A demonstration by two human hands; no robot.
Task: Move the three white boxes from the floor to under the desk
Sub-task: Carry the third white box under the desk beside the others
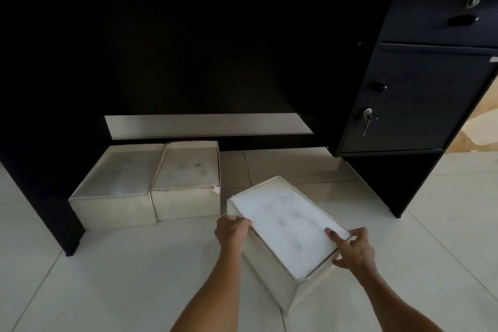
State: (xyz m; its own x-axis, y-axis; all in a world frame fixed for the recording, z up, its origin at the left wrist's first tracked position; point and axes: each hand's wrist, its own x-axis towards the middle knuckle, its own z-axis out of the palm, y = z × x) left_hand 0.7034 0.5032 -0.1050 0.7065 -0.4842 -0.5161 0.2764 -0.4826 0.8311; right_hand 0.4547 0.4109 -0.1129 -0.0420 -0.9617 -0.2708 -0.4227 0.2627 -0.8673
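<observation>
Now both hands (293, 242) gripping unlabelled white box (285, 229), 2 boxes (151, 183) under desk (188, 48)

The pale tiled floor (113, 272) carries 3 white boxes (186, 183) and the black desk (415, 94).

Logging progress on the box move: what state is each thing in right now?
Left box: under desk, lidded.
Middle box: beside it, touching, corner torn.
Third box: on floor, angled, gripped by left hand and right hand.
Cabinet door: shut, key in lock.
</observation>
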